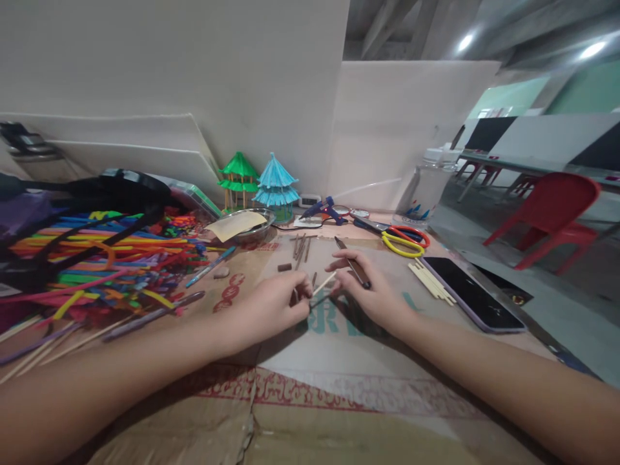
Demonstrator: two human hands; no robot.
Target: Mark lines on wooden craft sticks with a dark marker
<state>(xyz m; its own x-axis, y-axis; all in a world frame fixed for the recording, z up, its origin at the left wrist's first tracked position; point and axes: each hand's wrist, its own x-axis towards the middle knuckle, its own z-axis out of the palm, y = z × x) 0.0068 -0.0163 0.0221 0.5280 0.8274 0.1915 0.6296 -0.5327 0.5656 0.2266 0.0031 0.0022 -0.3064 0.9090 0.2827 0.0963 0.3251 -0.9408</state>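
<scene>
My left hand (285, 297) is closed in a pinch on a thin pale wooden stick (324, 284), which slants up to the right. My right hand (363, 287) is at the stick's far end, with a dark brown pen (352, 261) held slantwise between thumb and fingers. Whether its fingertips touch the stick I cannot tell. Beyond the hands, several brown sticks (301, 248) and a short dark brown piece (285, 267) lie on the printed sheet (310, 361). Right of my right hand, several pale sticks (431, 283) lie side by side, touching a phone (472, 294).
Colourful pipe cleaners (111, 252) pile up at the left. Green (238, 177) and blue (275, 184) pavilion models stand at the back, near a glue gun (325, 210). Yellow-handled scissors (402, 244) and a clear plastic jar (426, 187) are at back right; a red chair (552, 213) stands beyond.
</scene>
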